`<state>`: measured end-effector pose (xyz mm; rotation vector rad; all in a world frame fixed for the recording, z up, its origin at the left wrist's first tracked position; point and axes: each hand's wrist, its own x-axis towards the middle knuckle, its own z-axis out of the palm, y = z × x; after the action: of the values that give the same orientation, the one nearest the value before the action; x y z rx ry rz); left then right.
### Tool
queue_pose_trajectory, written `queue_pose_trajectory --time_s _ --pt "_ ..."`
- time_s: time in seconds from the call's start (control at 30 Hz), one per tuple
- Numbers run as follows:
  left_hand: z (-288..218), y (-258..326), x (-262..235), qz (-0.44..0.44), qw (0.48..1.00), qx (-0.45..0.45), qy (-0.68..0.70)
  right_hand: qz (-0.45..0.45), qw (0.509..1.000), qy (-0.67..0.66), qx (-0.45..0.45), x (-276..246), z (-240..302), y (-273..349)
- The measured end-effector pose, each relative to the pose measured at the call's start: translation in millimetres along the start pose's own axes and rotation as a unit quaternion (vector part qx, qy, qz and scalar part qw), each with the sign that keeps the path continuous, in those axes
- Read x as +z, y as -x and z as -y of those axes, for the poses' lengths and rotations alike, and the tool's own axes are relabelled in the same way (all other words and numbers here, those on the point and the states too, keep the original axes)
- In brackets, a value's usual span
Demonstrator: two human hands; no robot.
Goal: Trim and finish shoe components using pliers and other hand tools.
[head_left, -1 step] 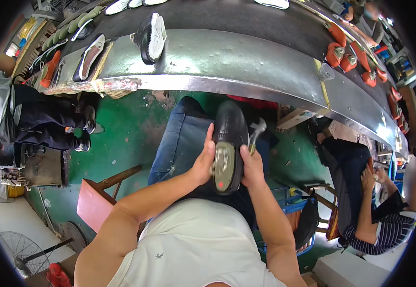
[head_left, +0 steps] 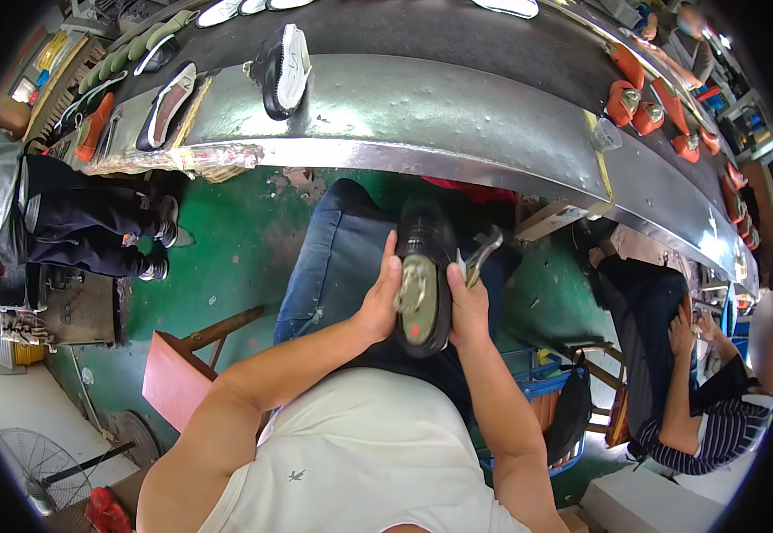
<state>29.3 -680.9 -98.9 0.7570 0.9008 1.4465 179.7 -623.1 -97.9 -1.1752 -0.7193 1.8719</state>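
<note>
Fingers of the left hand [head_left: 378,303] and right hand [head_left: 469,308] are clasping a black shoe [head_left: 425,233] over the lap [head_left: 322,258], the right also gripping a metal-headed tool [head_left: 486,250]; the holder is apparently checking its insole [head_left: 422,313], the next move calling for steady support.

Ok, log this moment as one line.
left hand: holds black shoe, left side | right hand: holds right side, metal-headed tool alongside | toe away, olive insole showing | bench: shoes on top

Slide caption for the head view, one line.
Left hand and right hand grip a black shoe with olive insole, a hammer by the right, before a workbench.
</note>
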Motion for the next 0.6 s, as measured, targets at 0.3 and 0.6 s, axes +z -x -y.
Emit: queue_pose_trajectory --time_s 0.3,0.6 --pt "70.1 -36.2 -49.4 -0.193 0.949 -0.209 0.134 -0.105 0.926 0.359 -0.049 -15.6 -63.1 -71.6" --pt "100.3 -49.6 -67.2 -0.265 0.915 -0.276 0.127 -0.112 0.912 0.393 0.023 3.2 -72.3 -86.5"
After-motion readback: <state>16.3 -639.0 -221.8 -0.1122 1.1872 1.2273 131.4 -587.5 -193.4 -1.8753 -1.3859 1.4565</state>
